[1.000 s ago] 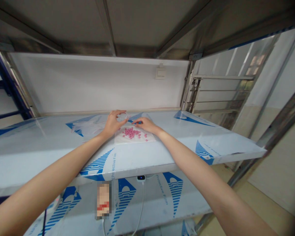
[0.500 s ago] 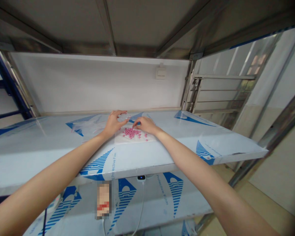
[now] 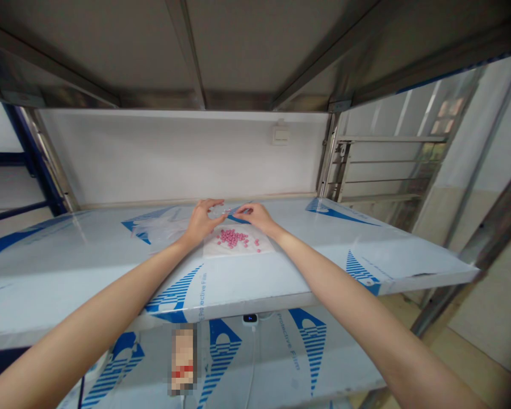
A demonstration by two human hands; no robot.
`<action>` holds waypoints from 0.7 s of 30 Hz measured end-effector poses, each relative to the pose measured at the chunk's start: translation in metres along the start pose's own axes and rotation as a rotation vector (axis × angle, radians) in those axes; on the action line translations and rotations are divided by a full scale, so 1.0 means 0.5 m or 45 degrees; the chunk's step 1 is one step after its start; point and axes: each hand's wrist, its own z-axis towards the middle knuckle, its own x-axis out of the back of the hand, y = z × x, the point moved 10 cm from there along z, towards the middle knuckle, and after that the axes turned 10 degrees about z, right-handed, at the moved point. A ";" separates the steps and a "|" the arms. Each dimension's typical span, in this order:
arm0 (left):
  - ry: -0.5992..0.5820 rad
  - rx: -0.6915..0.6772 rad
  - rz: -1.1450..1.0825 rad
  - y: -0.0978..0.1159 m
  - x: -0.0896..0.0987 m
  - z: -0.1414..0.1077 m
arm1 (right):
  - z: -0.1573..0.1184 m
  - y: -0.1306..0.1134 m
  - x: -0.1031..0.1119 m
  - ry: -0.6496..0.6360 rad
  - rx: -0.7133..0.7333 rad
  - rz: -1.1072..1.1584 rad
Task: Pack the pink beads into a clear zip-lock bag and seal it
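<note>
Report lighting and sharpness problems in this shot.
Head view: the pink beads are small and soft-edged, fine detail by the right hand unreadable; head view: the upper shelf dim underneath; head view: a pixelated patch hides something on the lower shelf.

Here they are in front of me, a crowd of small pink beads (image 3: 233, 238), round, glossy-looking and loose, bunched thickly in the middle and thinning toward the right, where a few sit apart from the pack. Under them it's a thin white sheet (image 3: 221, 251), lying flat on the film-covered surface (image 3: 298, 267), its near edge bare of beads. And up beyond the pile, between my left hand (image 3: 204, 220) and my right hand (image 3: 255, 216), there's a tiny pale piece (image 3: 226, 212), partly clear with a hint of pink, too small for me to call its shape.
</note>
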 end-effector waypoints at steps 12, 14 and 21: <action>-0.037 -0.129 0.036 0.024 -0.022 -0.005 | -0.005 -0.081 0.006 0.104 0.257 0.258; -0.034 -0.119 0.039 0.023 -0.021 -0.004 | -0.003 -0.078 0.009 0.122 0.262 0.222; -0.016 -0.094 0.024 0.023 -0.010 -0.004 | -0.001 -0.060 0.037 0.241 0.220 0.131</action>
